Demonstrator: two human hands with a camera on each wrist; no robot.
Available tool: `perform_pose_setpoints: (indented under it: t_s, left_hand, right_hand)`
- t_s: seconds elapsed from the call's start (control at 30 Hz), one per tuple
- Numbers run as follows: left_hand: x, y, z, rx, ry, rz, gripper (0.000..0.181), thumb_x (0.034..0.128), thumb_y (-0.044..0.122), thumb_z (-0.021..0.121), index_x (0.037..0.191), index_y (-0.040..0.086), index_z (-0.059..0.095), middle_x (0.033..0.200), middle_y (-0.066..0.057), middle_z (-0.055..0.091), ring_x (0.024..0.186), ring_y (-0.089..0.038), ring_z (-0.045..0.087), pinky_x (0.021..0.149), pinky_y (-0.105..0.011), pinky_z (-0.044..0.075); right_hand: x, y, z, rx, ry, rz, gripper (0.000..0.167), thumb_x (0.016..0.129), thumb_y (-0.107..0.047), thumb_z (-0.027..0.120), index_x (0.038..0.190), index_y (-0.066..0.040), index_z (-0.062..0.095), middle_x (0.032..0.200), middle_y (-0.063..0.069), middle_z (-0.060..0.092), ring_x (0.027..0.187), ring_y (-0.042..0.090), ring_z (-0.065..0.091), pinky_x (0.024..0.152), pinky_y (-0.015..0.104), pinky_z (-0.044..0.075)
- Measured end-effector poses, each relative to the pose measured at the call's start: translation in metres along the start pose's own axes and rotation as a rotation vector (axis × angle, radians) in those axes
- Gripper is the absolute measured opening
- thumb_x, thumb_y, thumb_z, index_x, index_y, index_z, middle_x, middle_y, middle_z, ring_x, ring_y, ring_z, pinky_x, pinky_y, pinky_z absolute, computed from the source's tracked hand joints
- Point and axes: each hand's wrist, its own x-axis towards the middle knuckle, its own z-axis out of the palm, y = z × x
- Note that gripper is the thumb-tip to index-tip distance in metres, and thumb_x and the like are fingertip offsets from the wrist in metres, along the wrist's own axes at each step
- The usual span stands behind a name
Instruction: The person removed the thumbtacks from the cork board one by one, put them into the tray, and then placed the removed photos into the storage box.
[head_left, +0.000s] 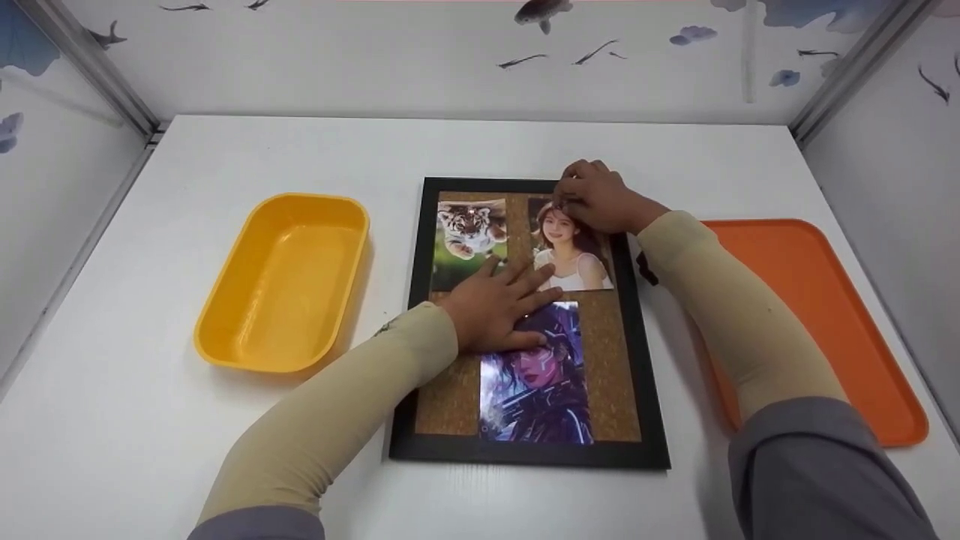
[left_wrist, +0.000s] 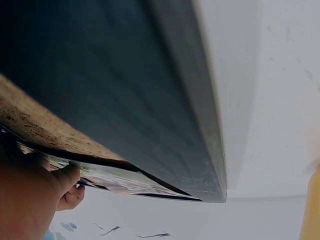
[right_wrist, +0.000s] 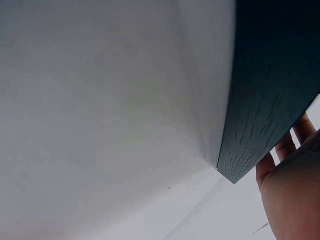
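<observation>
Shows, nearest, a purple picture on the corkboard of a black frame, flat on a white table, between orange tray and yellow box. Next, left hand, fingers spread, gripping nothing, across the purple picture's top. Farther, tiger picture beside woman picture; at the latter's top, right hand, fingers bent, any hold impossible to tell.

The black frame looks wood-grained, the corkboard rough, the photos glossy, the yellow tray smooth plastic.
</observation>
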Motion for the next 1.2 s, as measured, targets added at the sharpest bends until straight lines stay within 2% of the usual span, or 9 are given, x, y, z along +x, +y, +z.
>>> perform_pose_setpoints:
  t_s: [0.23,0.8,1.2]
  left_hand:
    - [0.0,0.0008,-0.0011,-0.01,-0.003,-0.007,0.077,0.0965,0.073,0.014,0.16,0.032,0.0,0.166,0.001,-0.005,0.151,-0.029,-0.003,0.118,-0.056,0.008]
    - [0.0005,0.0002,-0.0002,-0.007,0.003,-0.004,0.078,0.0957,0.074,0.013,0.16,0.032,0.002,0.166,0.0,-0.004,0.151,-0.029,-0.002,0.118,-0.056,0.008]
    - [0.0006,0.0005,0.0001,0.01,-0.015,-0.003,0.077,0.0956,0.074,0.011,0.16,0.032,-0.002,0.166,0.001,-0.007,0.151,-0.029,-0.004,0.118,-0.056,0.008]
  right_hand:
    - [-0.0001,0.0002,0.0002,0.022,-0.002,0.02,0.01,0.101,-0.015,0.057,0.104,-0.014,0.067,0.128,0.016,0.048,0.119,0.041,0.04,0.092,0.066,0.031]
    - [-0.0005,-0.0001,0.0005,0.001,0.014,-0.01,0.009,0.099,-0.013,0.057,0.102,-0.012,0.066,0.125,0.018,0.048,0.112,0.041,0.042,0.087,0.062,0.034]
    - [-0.0007,0.0004,0.0016,0.008,0.014,-0.011,0.009,0.1,-0.015,0.058,0.103,-0.012,0.066,0.125,0.018,0.049,0.112,0.041,0.042,0.086,0.063,0.034]
